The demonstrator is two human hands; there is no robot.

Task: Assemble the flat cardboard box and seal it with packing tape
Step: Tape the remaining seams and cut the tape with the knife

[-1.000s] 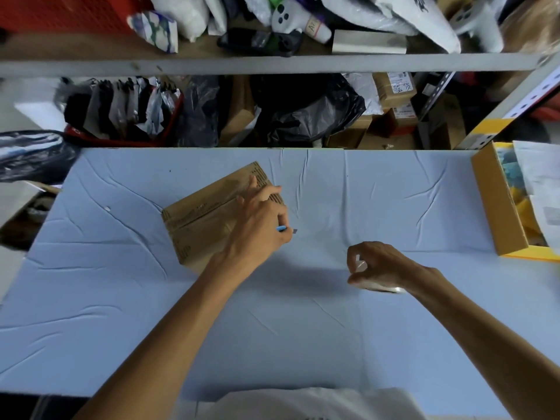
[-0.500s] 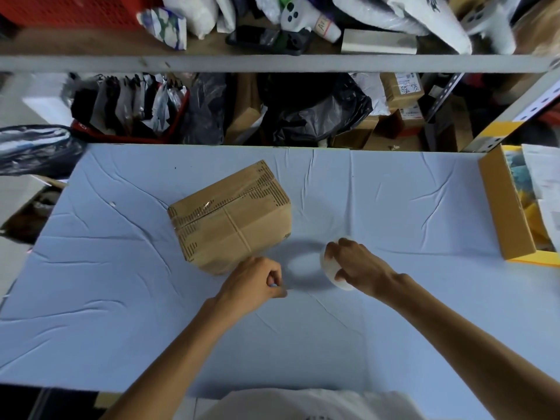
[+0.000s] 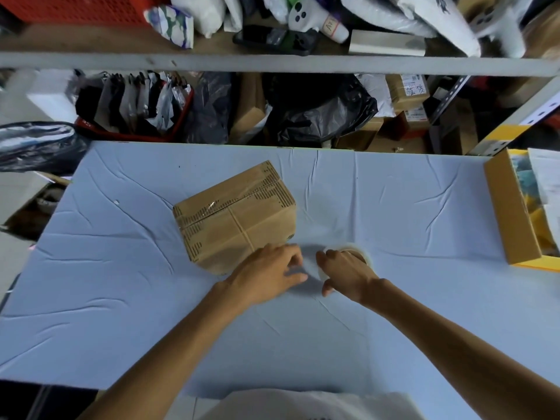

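Nearest us, the left hand (image 3: 266, 272) has come off the box top and now lies on the counter (image 3: 424, 298) with its fingers loosely spread, holding nothing that we can see. The small blue cutter it carried a second ago no longer shows. Just beside it, the right hand (image 3: 345, 275) has brought the tape roll (image 3: 365, 252) down flat on the counter, with its fingers curled over the near rim. We judge that the strip is cut free and this seam is finished, so both tools are being put down. The roll is a pale ring with a brown core. The counter wears a light blue cloth, matte and creased. Just beyond the left hand stands the box (image 3: 236, 219), set askew. It is plain brown corrugated board printed with dark dashes, with glossy clear tape (image 3: 230, 204) along its closed top seam. Farther right sits an open yellow-edged carton (image 3: 509, 213), and behind it all a grey shelf (image 3: 272, 63) crowded with bags and parcels.
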